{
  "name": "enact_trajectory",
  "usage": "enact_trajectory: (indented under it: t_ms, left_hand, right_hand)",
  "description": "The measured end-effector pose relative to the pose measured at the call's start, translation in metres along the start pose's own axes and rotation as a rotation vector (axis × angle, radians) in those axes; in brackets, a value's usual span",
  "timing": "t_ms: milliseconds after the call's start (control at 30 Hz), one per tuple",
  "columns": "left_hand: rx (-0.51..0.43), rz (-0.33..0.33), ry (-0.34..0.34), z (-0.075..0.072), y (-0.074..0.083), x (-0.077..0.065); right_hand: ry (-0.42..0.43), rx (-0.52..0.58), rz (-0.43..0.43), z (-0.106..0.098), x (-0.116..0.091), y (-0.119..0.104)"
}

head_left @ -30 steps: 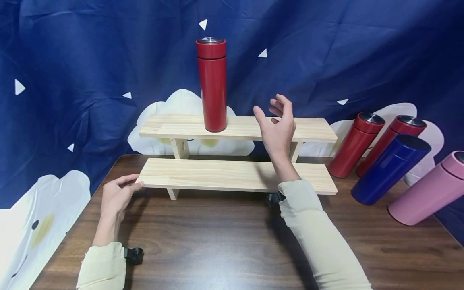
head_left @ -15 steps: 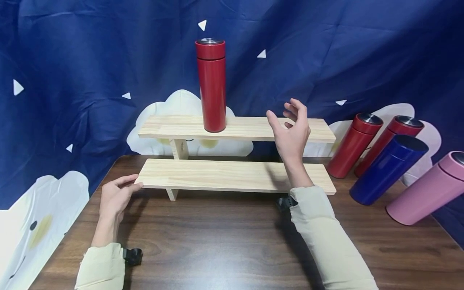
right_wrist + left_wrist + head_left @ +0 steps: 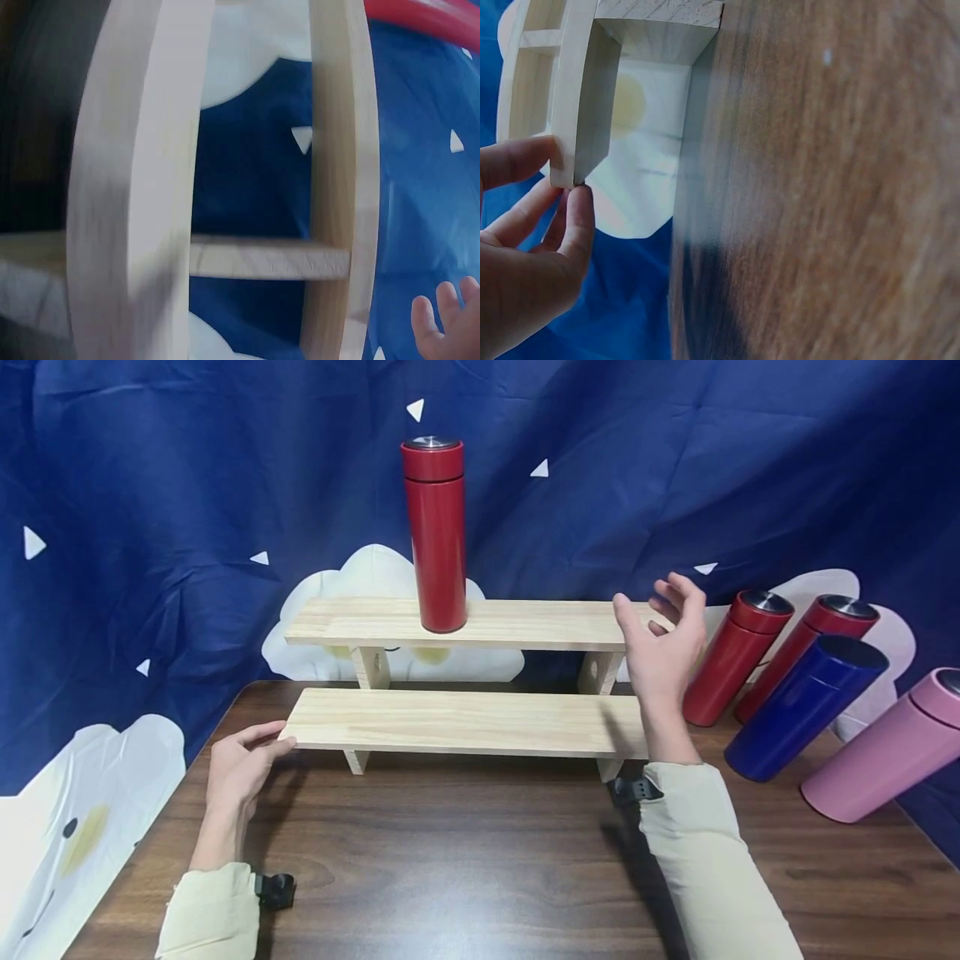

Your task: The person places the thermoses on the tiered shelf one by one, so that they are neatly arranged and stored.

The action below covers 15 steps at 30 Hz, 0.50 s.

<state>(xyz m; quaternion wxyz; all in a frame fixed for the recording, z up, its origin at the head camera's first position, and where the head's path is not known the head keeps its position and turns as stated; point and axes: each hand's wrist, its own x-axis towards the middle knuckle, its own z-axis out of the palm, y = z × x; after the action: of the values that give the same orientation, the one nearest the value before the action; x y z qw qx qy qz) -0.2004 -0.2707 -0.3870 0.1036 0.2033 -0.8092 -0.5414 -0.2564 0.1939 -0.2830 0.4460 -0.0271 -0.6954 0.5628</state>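
Observation:
A two-tier wooden shelf [image 3: 465,720] stands on the table. My left hand [image 3: 238,767] pinches the left end of its lower board; in the left wrist view the fingers [image 3: 577,225] close around the board's end. One red thermos bottle [image 3: 437,539] stands upright on the upper board, left of centre. My right hand [image 3: 663,647] is raised by the shelf's right end, holding nothing, thumb and fingers spread in a loose curve. It overlaps the end of the upper board in the head view. In the right wrist view only some fingertips [image 3: 446,315] show, at the lower right corner.
Right of the shelf, two more red thermos bottles [image 3: 726,672] stand on the brown table [image 3: 450,860], with a blue bottle [image 3: 806,710] and a pink bottle [image 3: 877,756] in front. A blue curtain [image 3: 210,485] with white cloud shapes hangs behind.
My right hand has moved steadily rightward, away from the red thermos bottle on the upper board, to the shelf's right end. The left hand keeps its place on the lower board.

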Motion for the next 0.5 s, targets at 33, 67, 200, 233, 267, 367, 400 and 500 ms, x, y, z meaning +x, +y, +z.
enact_trajectory:
  t_ms: [33, 67, 200, 233, 267, 367, 400, 500]
  left_hand:
    - [0.0, -0.002, 0.001, 0.0, 0.0, 0.0]
    - [0.001, -0.005, 0.002, 0.0, -0.001, 0.0]
    - [-0.002, -0.002, 0.008, 0.0, -0.002, 0.0]
    - [-0.004, 0.0, 0.009, 0.0, -0.002, 0.0]
    - [-0.005, 0.003, 0.011, 0.0, -0.002, 0.0]
    - [-0.007, 0.011, 0.012, 0.001, -0.003, 0.001]
    - [-0.006, 0.012, 0.013, 0.001, -0.003, 0.0]
    - [-0.004, 0.015, 0.014, 0.001, -0.003, 0.0]
  right_hand:
    - [0.014, -0.003, 0.005, -0.004, 0.001, 0.0]
    - [0.027, -0.009, 0.008, -0.007, 0.003, 0.0]
    - [0.085, -0.004, 0.022, -0.021, 0.007, 0.003]
    - [0.098, -0.005, 0.026, -0.024, 0.008, 0.004]
    - [0.111, -0.009, 0.026, -0.028, 0.008, 0.006]
    - [0.148, -0.021, 0.044, -0.038, 0.008, 0.014]
    - [0.164, -0.028, 0.054, -0.041, 0.008, 0.016]
    - [0.207, -0.045, 0.075, -0.05, 0.01, 0.021]
